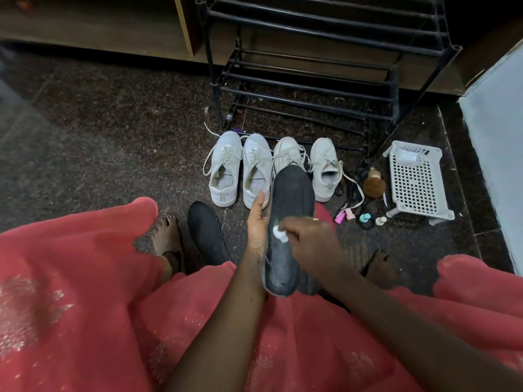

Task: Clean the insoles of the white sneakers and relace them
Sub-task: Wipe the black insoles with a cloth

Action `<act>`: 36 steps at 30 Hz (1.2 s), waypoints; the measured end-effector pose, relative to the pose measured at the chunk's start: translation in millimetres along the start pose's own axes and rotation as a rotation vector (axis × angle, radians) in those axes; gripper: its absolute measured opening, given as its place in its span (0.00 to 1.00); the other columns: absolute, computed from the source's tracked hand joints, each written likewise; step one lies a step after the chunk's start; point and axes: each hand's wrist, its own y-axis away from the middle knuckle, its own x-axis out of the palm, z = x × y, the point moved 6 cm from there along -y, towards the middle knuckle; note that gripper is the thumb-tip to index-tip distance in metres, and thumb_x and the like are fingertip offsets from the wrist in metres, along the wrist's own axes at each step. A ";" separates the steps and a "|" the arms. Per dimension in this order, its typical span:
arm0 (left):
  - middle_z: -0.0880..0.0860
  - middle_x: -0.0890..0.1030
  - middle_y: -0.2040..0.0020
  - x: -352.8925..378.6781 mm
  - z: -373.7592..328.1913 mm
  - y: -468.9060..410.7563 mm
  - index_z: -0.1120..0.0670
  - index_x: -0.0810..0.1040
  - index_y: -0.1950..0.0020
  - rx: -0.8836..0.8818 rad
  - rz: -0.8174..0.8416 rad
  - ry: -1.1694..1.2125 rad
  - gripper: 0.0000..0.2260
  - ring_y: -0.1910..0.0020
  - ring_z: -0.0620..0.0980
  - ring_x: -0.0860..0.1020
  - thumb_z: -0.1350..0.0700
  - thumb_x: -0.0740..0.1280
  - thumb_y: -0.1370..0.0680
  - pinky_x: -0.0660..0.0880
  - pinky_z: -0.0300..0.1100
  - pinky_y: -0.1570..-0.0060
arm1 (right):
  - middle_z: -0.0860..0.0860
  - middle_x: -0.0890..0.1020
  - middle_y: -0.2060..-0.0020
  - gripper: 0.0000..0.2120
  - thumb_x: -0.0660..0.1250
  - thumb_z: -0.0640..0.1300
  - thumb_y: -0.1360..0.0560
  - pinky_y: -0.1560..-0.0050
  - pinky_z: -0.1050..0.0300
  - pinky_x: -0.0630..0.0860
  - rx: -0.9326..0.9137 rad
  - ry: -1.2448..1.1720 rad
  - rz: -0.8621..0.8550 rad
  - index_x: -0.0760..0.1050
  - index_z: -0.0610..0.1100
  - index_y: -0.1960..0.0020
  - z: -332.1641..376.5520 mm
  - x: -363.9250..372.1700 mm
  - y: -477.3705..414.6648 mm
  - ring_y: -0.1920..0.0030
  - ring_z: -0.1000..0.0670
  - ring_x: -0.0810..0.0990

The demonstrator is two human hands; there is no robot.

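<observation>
Over my lap, my left hand [257, 227] holds a black insole [288, 219] along its left edge. My right hand [308, 239] pinches a small white wad [280, 236] and presses it on the middle of that insole. A second black insole [208, 233] lies on the floor to the left. Several white sneakers stand in a row beyond: one pair [240, 168] on the left, one sneaker [325, 168] on the right, and another [287, 154] partly hidden behind the held insole. Their laces hang loose.
A black metal shoe rack [311, 80] stands behind the sneakers. A white perforated basket [416, 182] lies upside down at the right, with a brown brush [374, 183] and small bottles [359, 217] beside it. My bare feet and pink skirt [85, 306] fill the foreground.
</observation>
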 end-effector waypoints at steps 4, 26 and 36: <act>0.56 0.82 0.70 0.7 7.1 0.0 0.62 0.83 0.70 0.020 0.025 -0.078 0.26 0.69 0.45 0.82 0.49 0.56 0.22 0.77 0.34 0.68 | 0.49 0.80 0.73 0.08 0.60 0.36 0.36 0.71 0.60 0.71 -0.095 0.137 0.035 0.78 0.42 0.68 -0.1 8.7 -10.1 0.73 0.49 0.78; 0.62 0.81 0.49 -31.4 -7.7 -2.2 0.63 0.73 0.35 -0.014 -0.224 -0.044 0.26 0.55 0.57 0.82 0.44 0.62 0.25 0.80 0.47 0.53 | 0.51 0.80 0.73 0.07 0.63 0.35 0.41 0.74 0.64 0.70 0.077 0.249 0.011 0.79 0.45 0.70 -18.0 37.3 -3.2 0.75 0.51 0.78; 0.59 0.84 0.58 -27.7 -16.4 -8.0 0.61 0.84 0.54 -0.036 -0.141 -0.232 0.33 0.60 0.53 0.84 0.37 0.48 0.21 0.81 0.42 0.59 | 0.47 0.83 0.66 0.11 0.61 0.32 0.34 0.72 0.60 0.77 -0.144 0.099 -0.018 0.82 0.40 0.62 -3.5 38.2 -42.9 0.70 0.47 0.81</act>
